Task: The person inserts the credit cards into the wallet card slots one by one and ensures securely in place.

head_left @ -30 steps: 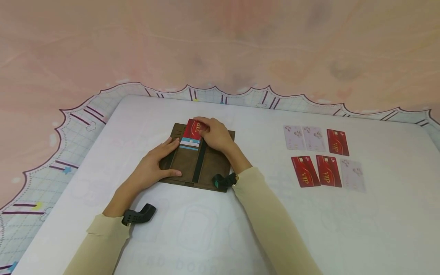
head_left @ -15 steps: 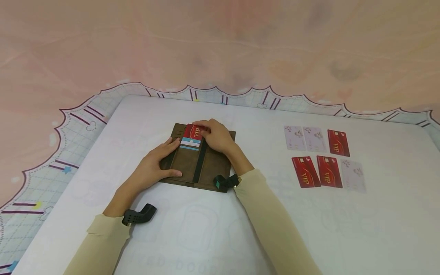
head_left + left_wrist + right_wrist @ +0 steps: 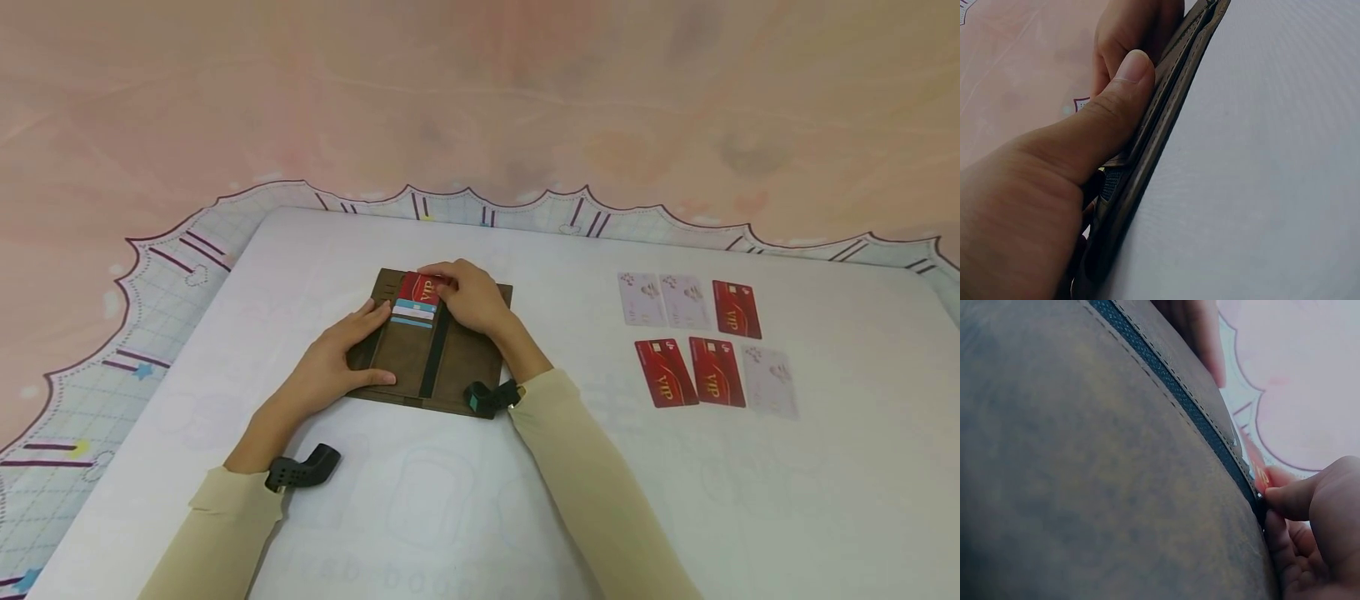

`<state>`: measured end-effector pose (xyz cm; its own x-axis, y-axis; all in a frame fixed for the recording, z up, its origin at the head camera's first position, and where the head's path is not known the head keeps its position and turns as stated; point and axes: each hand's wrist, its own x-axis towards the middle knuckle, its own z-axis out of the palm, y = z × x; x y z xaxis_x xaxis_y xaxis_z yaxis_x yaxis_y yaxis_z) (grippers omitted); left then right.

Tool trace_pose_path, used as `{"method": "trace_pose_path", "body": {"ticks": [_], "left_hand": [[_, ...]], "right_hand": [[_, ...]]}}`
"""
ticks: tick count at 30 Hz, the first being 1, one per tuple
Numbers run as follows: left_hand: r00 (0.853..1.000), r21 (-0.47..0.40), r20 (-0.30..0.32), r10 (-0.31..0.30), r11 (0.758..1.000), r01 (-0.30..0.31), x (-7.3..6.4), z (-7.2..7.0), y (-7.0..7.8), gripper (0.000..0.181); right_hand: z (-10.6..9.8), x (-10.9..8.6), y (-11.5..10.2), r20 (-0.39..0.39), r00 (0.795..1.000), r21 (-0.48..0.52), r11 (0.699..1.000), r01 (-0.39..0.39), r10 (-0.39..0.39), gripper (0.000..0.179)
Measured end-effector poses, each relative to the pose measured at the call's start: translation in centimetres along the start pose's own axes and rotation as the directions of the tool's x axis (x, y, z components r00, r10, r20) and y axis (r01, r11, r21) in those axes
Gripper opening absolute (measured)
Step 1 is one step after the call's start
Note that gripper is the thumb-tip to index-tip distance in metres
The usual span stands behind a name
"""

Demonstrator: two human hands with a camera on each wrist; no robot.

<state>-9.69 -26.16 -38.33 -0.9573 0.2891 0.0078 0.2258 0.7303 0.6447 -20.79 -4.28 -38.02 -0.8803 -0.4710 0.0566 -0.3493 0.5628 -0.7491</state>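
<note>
A brown wallet [image 3: 471, 357] lies unfolded on the white tabletop, with a dark elastic band down its middle. The left hand [image 3: 333, 357] rests on its left side, thumb and index finger spread over the pocket panel. In the left wrist view, the left thumb [image 3: 1113, 103] presses on the wallet near its edge. A red VIP card [image 3: 417, 287] sits partly in the top slot, above several blue and white card edges [image 3: 414, 314]. The right hand [image 3: 474, 293] pinches this card by its upper right part; fingertips and card [image 3: 1260, 470] also show in the right wrist view.
To the right lie two rows of loose cards: red VIP cards [image 3: 718, 372] and pale pinkish cards [image 3: 770, 382]. A patterned cloth border [image 3: 525, 212] runs along the table's far edge. Each wrist wears a black strapped camera [image 3: 303, 467].
The red card has slid down, deeper into the wallet slot, with the right hand following slightly downward. The left hand has stayed in place on the wallet.
</note>
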Motion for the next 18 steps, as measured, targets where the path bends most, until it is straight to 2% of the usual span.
{"method": "trace_pose_path", "body": {"ticks": [9, 18], "left_hand": [[1.000, -0.004, 0.004, 0.003, 1.000, -0.003, 0.04, -0.04, 0.12, 0.094], [1.000, -0.008, 0.004, 0.001, 1.000, -0.001, -0.02, -0.13, 0.30, 0.094]], "right_hand": [[0.14, -0.18, -0.01, -0.043, 0.999, 0.058, 0.998, -0.027, 0.029, 0.025], [0.17, -0.28, 0.14, -0.041, 0.999, 0.076, 0.997, -0.018, 0.021, 0.024]]}}
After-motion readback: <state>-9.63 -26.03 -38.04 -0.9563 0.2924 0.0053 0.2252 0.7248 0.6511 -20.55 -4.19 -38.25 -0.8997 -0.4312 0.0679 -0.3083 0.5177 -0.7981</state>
